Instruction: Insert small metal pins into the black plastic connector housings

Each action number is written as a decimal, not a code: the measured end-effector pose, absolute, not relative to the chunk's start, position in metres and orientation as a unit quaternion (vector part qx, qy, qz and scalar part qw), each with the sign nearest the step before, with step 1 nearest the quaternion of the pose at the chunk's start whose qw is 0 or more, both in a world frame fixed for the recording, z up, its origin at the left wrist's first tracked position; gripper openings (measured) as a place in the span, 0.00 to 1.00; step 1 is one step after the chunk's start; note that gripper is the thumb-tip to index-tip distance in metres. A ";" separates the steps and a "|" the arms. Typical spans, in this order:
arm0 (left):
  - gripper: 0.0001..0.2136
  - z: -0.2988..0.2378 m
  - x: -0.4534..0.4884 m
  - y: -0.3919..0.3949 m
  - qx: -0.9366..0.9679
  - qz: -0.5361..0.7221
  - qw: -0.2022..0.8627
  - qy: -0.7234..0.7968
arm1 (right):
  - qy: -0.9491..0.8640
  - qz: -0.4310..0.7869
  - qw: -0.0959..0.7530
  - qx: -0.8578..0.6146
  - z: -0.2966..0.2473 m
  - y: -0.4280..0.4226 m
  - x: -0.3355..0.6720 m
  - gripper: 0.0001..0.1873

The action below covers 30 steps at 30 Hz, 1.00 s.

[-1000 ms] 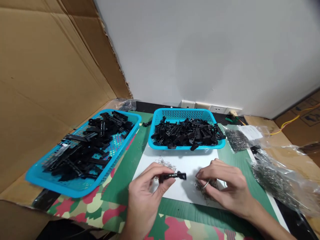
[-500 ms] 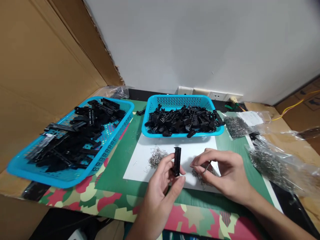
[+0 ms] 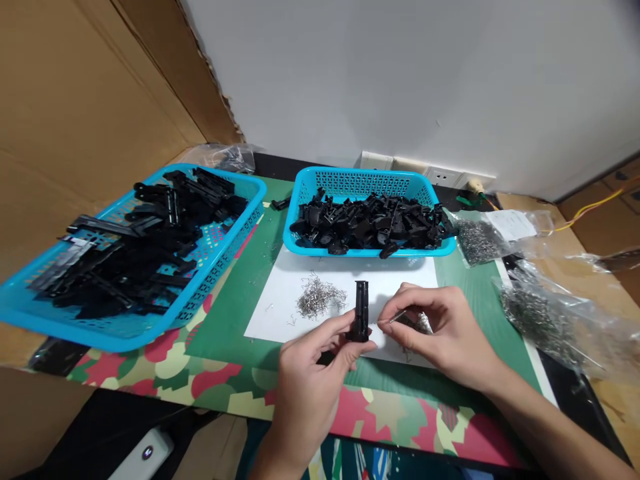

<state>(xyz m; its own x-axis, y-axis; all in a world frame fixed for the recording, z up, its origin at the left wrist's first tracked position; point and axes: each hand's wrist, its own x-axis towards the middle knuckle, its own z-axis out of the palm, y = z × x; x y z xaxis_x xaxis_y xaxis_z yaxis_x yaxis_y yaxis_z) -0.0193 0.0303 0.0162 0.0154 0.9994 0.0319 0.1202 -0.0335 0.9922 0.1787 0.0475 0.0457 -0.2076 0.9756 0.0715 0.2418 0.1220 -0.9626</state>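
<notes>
Upright between the fingers and thumb of my left hand (image 3: 313, 373) is a narrow black plastic part (image 3: 361, 310). Just right of it, my right hand (image 3: 445, 333) pinches a thin metal pin (image 3: 399, 316) between thumb and forefinger. The pin's tip points toward the black part, with a small gap between them. Both hands are above a white sheet (image 3: 270, 313). A heap of small bent wire springs (image 3: 320, 298) lies on the sheet beyond my left hand. Another metal heap (image 3: 420, 323) sits under my right hand, partly hidden by it.
A blue basket (image 3: 370, 252) full of black parts stands at the back. At left is a larger blue basket (image 3: 135, 340) with long black pieces. Plastic bags of metal pieces (image 3: 480, 240) (image 3: 540, 327) lie at right. Cardboard (image 3: 90, 87) walls the left side.
The view has shifted slightly, so the baskets appear higher. The pin in my right hand has turned and now slants toward the black part. My left hand still holds that part upright.
</notes>
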 end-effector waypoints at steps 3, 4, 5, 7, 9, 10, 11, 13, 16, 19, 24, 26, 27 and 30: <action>0.14 0.015 -0.019 0.028 0.516 0.488 0.476 0.518 | -0.698 0.381 0.404 -0.452 0.044 0.046 0.176 0.05; 0.15 0.014 -0.019 0.028 0.514 0.486 0.486 0.513 | -0.719 0.355 0.405 -0.439 0.043 0.045 0.176 0.06; 0.16 0.013 -0.020 0.027 0.516 0.483 0.493 0.507 | -0.735 0.332 0.408 -0.428 0.042 0.045 0.176 0.06; 0.16 0.013 -0.020 0.027 0.527 0.479 0.495 0.498 | -0.757 0.302 0.413 -0.406 0.040 0.044 0.177 0.06; 0.16 0.012 -0.021 0.027 0.537 0.480 0.481 0.499 | -0.765 0.290 0.420 -0.393 0.038 0.044 0.178 0.06; 0.16 0.012 -0.021 0.027 0.541 0.482 0.473 0.501 | -0.766 0.288 0.423 -0.388 0.038 0.043 0.178 0.06; 0.16 0.011 -0.021 0.027 0.545 0.483 0.466 0.502 | -0.766 0.287 0.428 -0.385 0.038 0.043 0.179 0.06; 0.16 0.010 -0.021 0.026 0.556 0.483 0.453 0.503 | -0.764 0.289 0.435 -0.379 0.038 0.043 0.179 0.07; 0.15 0.008 -0.021 0.025 0.568 0.485 0.432 0.505 | -0.772 0.300 0.427 -0.363 0.038 0.044 0.180 0.08; 0.14 0.007 -0.022 0.024 0.573 0.485 0.423 0.508 | -0.778 0.319 0.406 -0.358 0.036 0.045 0.182 0.07; 0.12 0.008 -0.025 0.025 0.579 0.469 0.423 0.516 | -0.782 0.344 0.383 -0.350 0.035 0.047 0.185 0.06; 0.13 0.010 -0.025 0.025 0.583 0.462 0.427 0.514 | -0.789 0.343 0.380 -0.340 0.035 0.047 0.186 0.06; 0.13 0.011 -0.025 0.026 0.585 0.459 0.430 0.512 | -0.790 0.345 0.380 -0.335 0.035 0.048 0.187 0.07; 0.13 0.012 -0.024 0.026 0.587 0.457 0.438 0.504 | -0.790 0.357 0.380 -0.323 0.035 0.048 0.188 0.08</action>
<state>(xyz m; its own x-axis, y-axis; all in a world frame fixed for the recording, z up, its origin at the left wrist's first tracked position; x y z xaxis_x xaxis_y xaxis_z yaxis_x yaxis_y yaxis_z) -0.0239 0.0255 0.0120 0.0737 0.9927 0.0953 0.1908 -0.1078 0.9757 0.1876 0.0482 0.0354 -0.5023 0.7814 0.3704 0.2388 0.5370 -0.8091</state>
